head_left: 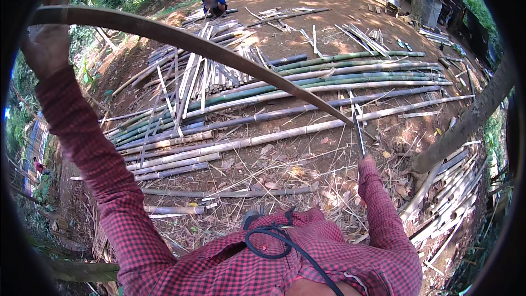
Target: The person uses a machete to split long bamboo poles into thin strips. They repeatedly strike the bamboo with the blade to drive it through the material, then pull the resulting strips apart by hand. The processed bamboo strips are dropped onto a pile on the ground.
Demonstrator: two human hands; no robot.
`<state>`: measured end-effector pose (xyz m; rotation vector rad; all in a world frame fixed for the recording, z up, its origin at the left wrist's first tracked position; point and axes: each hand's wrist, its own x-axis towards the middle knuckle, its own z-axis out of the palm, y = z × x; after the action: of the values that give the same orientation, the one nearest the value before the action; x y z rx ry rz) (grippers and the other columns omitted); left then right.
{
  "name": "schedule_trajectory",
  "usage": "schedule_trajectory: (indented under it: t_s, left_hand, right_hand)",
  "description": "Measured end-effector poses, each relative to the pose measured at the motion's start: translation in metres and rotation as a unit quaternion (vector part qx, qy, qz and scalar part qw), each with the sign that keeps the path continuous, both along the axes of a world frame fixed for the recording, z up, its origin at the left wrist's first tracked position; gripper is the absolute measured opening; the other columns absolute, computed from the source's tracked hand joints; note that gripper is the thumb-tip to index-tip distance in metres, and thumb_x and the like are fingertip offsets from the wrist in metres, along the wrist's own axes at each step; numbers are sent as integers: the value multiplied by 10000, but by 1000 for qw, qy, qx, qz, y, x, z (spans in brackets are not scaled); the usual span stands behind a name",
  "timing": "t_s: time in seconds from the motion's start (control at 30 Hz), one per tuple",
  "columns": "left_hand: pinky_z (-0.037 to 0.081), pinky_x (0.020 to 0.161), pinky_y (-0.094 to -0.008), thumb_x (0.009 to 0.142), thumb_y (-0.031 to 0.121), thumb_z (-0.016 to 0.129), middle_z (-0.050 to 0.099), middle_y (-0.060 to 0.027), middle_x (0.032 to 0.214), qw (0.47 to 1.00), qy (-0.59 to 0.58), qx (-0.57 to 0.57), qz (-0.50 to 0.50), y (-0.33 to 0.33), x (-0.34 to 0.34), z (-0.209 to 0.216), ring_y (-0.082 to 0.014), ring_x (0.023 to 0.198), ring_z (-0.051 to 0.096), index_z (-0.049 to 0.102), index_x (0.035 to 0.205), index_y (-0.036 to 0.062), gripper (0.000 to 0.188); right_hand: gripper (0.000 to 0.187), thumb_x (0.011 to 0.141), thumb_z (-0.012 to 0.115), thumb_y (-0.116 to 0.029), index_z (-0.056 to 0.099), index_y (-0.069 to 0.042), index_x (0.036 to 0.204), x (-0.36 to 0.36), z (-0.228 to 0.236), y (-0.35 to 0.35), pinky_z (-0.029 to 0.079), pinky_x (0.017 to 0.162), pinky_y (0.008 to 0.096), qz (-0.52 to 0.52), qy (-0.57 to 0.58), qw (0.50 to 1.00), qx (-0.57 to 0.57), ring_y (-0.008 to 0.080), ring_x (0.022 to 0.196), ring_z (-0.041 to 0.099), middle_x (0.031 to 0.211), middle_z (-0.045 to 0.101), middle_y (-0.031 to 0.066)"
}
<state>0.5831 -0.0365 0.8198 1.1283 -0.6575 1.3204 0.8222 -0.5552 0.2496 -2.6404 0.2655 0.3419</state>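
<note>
A long split bamboo strip (213, 50) slants across the view, from high on the left down to the middle right. My left hand (48, 49) is raised at its upper end and holds it, with fingers reaching up behind the strip. Low on the right, my right hand (368, 165) is closed round the handle of a long-bladed knife (360, 134). The blade points up and away from me and meets the strip near its lower end. Whether it has cut into the bamboo, I cannot tell.
Long bamboo poles (307, 79) lie across the ground ahead, with a pile of split strips (205, 74) on them. A tree trunk (466, 120) leans at the right, beside more cut bamboo (452, 192). Another person (215, 5) crouches far off.
</note>
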Motion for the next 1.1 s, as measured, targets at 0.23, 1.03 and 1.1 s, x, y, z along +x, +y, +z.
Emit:
schedule_trajectory:
  t_s: [0.23, 1.03, 1.1]
  left_hand:
    - [331, 892, -393, 782, 671, 312, 474, -133, 1080, 932, 162, -310, 92, -144, 112, -286, -236, 1025, 446, 236, 1304, 114, 767]
    - [438, 564, -278, 815, 261, 580, 470, -19, 654, 990, 67, -99, 72, -73, 45, -189, -139, 569, 470, 455, 862, 64, 238]
    - [434, 564, -280, 808, 265, 589, 461, -26, 648, 986, 66, -104, 110, -79, 47, -187, -141, 566, 466, 443, 862, 56, 261]
  right_hand:
    - [370, 824, 493, -296, 536, 12, 1025, -13, -12, 23, 457, 783, 400, 51, 60, 996, -37, 369, 929, 548, 979, 567, 239]
    - [285, 893, 368, -218, 483, -37, 1080, -67, 89, 101, 512, 578, 354, 293, 0, 955, -54, 221, 648, 602, 724, 583, 129]
    - [299, 888, 353, -148, 469, -1, 1121, -35, 31, 68, 514, 686, 350, 243, 52, 963, -105, 232, 719, 612, 824, 610, 143]
